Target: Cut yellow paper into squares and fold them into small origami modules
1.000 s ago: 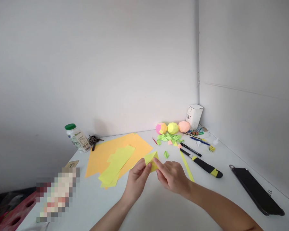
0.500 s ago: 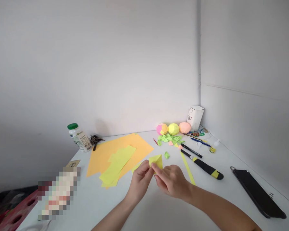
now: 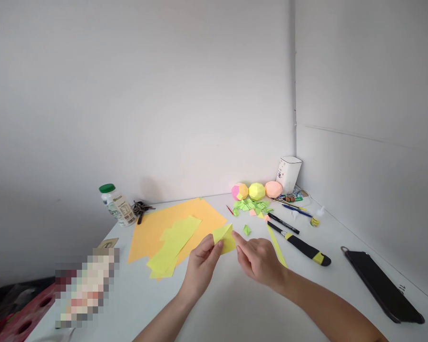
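My left hand [image 3: 201, 263] pinches a small folded piece of yellow paper [image 3: 228, 242] between thumb and fingers, above the table. A diagonal crease runs up to the paper's top corner. Beside its right edge is my right hand [image 3: 262, 261], with the index finger stretched out and its tip at or very near the edge; the thumb lies apart below and the other fingers are curled. I cannot tell whether this fingertip touches the paper. Just beyond the hands lies a small green folded paper piece [image 3: 247, 230].
Yellow sheets [image 3: 176, 244] lie on an orange sheet [image 3: 207, 216] at left, near a green-capped bottle [image 3: 119, 206]. Behind are faceted paper balls [image 3: 257, 191] and green folded pieces [image 3: 251, 205]. At right are a marker [image 3: 283, 223], a utility knife [image 3: 303, 247] and a black phone-like case [image 3: 381, 285].
My right hand has moved slightly right, off the face of the yellow paper to its edge. My left hand has shifted a little left with the paper, which is turned to show its crease.
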Tool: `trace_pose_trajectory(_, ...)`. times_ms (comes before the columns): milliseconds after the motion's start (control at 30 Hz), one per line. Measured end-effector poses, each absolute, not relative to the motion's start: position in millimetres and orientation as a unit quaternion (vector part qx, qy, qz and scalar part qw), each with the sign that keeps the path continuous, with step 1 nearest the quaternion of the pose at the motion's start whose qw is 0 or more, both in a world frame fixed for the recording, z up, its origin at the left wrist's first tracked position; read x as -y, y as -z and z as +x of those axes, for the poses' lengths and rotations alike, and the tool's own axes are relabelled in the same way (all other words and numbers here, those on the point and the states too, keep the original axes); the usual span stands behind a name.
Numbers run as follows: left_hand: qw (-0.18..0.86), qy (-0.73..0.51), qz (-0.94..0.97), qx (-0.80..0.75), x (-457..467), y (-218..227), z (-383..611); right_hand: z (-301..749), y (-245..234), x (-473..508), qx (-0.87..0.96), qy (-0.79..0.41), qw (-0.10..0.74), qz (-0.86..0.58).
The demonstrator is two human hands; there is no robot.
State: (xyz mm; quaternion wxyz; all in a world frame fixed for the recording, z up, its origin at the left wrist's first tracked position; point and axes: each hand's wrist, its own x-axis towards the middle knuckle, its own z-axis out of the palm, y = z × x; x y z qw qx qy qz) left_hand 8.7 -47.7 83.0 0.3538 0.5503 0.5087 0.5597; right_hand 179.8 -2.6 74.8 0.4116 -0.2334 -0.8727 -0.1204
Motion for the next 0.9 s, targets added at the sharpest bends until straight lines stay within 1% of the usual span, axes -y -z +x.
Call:
trace_pose_trajectory(133, 0.35, -0.56, 0.546, -0.515, 48.0, -82.5, 7.3, 180.5, -76.4, 1.8, 0.87, 0.118, 0.412, -0.244)
trace_pose_trajectory(333, 0.364, -0.548, 0.555, -0.509, 48.1, -81.7, 11.3, 180.0, -79.1, 5.5, 0.882, 0.108, 0.403, -0.22)
trace_pose_trajectory(467, 0.368, -0.537, 0.565, -0.507, 48.7, -81.4, 13.4, 180.8, -80.6, 5.8, 0.88, 0.095, 0.4, -0.238)
trace_pose_trajectory(633, 0.372, -0.537, 0.563, -0.506, 49.5, -80.5, 13.4, 181.5, -80.9, 3.7, 0.869, 0.103, 0.414, -0.251)
trace_pose_trajectory(800, 0.397, -0.552, 0.558, -0.476, 49.5, -80.8, 12.9, 181.6, -81.3, 2.9, 0.854, 0.111, 0.435, -0.264)
trace_pose_trajectory(900, 0.4, -0.56, 0.552, -0.47, 49.0, -81.2, 12.8, 181.6, -81.8, 3.5, 0.856, 0.108, 0.434, -0.259)
